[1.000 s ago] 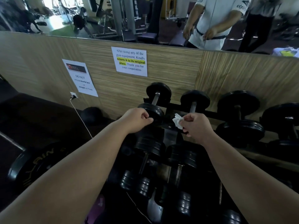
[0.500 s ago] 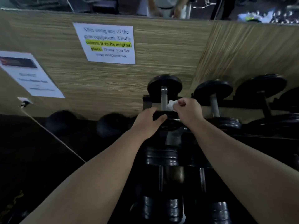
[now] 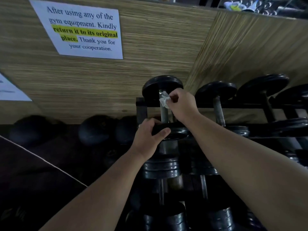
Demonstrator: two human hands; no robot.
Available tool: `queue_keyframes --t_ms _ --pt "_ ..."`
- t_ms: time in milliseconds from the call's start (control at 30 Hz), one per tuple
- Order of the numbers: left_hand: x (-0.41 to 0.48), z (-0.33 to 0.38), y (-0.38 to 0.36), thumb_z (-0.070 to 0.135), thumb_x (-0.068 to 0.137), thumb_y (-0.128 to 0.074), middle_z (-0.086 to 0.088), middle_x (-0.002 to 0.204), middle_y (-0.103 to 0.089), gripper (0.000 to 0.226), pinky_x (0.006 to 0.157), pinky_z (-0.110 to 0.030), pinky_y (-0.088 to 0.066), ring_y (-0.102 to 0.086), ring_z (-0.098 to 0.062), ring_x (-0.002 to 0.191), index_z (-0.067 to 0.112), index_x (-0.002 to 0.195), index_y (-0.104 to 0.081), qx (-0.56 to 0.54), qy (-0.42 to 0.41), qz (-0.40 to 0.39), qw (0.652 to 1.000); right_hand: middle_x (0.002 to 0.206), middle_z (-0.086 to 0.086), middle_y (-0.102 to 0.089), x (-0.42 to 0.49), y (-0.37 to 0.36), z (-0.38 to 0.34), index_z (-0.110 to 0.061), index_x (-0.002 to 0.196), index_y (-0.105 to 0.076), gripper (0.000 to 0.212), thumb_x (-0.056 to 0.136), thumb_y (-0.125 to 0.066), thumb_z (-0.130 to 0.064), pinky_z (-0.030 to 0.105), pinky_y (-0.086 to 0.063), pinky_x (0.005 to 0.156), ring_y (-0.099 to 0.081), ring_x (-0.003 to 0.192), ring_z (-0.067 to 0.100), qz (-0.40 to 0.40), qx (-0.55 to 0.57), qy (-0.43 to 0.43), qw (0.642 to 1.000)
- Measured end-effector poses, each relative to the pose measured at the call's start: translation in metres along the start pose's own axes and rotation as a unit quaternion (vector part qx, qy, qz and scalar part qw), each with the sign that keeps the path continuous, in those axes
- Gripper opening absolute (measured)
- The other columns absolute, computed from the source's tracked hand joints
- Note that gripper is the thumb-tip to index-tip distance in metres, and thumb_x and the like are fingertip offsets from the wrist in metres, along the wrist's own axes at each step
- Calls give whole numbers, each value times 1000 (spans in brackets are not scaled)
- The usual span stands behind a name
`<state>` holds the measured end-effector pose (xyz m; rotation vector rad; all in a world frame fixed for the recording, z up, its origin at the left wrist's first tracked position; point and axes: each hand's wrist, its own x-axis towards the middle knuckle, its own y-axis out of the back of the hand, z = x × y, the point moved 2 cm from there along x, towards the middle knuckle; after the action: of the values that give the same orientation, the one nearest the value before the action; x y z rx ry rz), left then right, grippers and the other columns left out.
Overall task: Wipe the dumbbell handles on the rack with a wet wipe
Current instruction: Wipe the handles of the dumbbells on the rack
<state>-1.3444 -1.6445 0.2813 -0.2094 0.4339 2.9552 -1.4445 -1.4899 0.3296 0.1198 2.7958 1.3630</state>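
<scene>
- Since half a second ago, your right hand (image 3: 182, 106) has carried the crumpled white wet wipe (image 3: 164, 101) from just beside the bar onto it, and your left hand (image 3: 147, 139) has stayed on the near plate.
- Your right hand pinches the wipe between thumb and curled fingers and presses it against the grey metal handle (image 3: 163, 114), just below the far round black plate (image 3: 161, 84).
- That handle belongs to the leftmost black dumbbell (image 3: 164, 121) on the top tier of the black metal rack (image 3: 140, 104). It runs away from you towards the wood-grain wall panel (image 3: 150, 47).
- Your left hand grips the rim of the near black plate (image 3: 177, 132) of the same dumbbell, with the thumb on the edge facing you and the fingers curled over the top.
- Just to the right lies a second black dumbbell (image 3: 218, 107), its handle bare and apart from your right hand.
- More dumbbells sit on the lower tiers (image 3: 162, 169), beneath your forearms.
- A white paper notice (image 3: 83, 30) with black print and one yellow-highlighted line hangs on the wall, up and to the left.
- Dark round balls (image 3: 95, 129) rest on the floor left of the rack.
</scene>
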Motion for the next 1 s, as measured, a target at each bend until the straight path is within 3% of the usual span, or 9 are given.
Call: queue_keyframes --t_ms 200,333,467,567,633,700,800,933,1000 --pt "-1 0 0 47 92 -72 11 111 -60 13 86 -19 -43 -60 -2 104 42 96 -61 -13 -8 -1 1000 120 -3 -65 14 -11 -1 -21 123 -70 26 98 -63 -21 5 -37 73 -62 102 10 -4 -18 57 998" --pt "1 -5 -1 51 90 -71 11 110 -57 19 91 -25 -47 -60 -7 106 37 99 -63 -17 -15 3 1000 136 0 -58 18 -14 -6 -18 131 -67 32 101 -58 -16 19 -45 92 -60 113 16 -46 -60 104 992" --pt "-1 -3 -1 49 91 -72 12 109 -56 17 84 -17 -42 -58 -2 102 37 97 -62 -20 -16 2 1000 121 3 -61 20 -6 -8 -15 119 -73 25 98 -61 -13 27 -49 90 -61 106 19 -79 -98 131 983" --pt "-1 -2 1 50 91 -72 13 109 -56 15 84 -16 -43 -58 -1 101 41 95 -61 -30 -17 -3 999 114 -5 -54 11 -4 -5 -15 116 -75 22 96 -65 -14 10 -40 80 -56 101 12 -133 -128 176 967" --pt "-2 -2 2 50 91 -73 13 109 -56 16 85 -18 -45 -58 0 101 39 97 -61 -32 -16 -5 999 114 -5 -53 8 -5 -4 -14 112 -75 19 94 -68 -13 11 -38 79 -54 100 11 -168 -146 194 955" --pt "-2 -3 2 50 91 -73 13 109 -56 19 86 -18 -45 -57 1 101 35 100 -64 -29 -14 -5 999 110 -1 -59 9 -4 -7 -13 107 -71 16 92 -70 -16 22 -45 78 -59 96 14 -162 -159 192 955" --pt "-1 -4 2 53 90 -72 14 109 -56 22 87 -19 -45 -57 1 102 35 102 -65 -30 -14 -6 999 101 -7 -62 21 -1 -8 -22 101 -62 16 90 -72 -20 17 -43 71 -60 89 10 -107 -104 166 975" --pt "0 -7 2 56 89 -72 16 108 -57 22 87 -20 -47 -58 1 101 39 100 -64 -33 -14 -6 999 112 -2 -63 37 -8 -7 -19 109 -75 16 96 -67 -22 18 -38 86 -59 103 13 -89 -149 193 966" --pt "0 -7 1 57 88 -72 16 109 -57 23 92 -24 -49 -58 0 104 41 101 -63 -32 -14 -5 999 121 0 -60 35 -8 -7 -17 116 -75 22 98 -64 -21 21 -39 93 -57 110 12 -118 -158 213 957"
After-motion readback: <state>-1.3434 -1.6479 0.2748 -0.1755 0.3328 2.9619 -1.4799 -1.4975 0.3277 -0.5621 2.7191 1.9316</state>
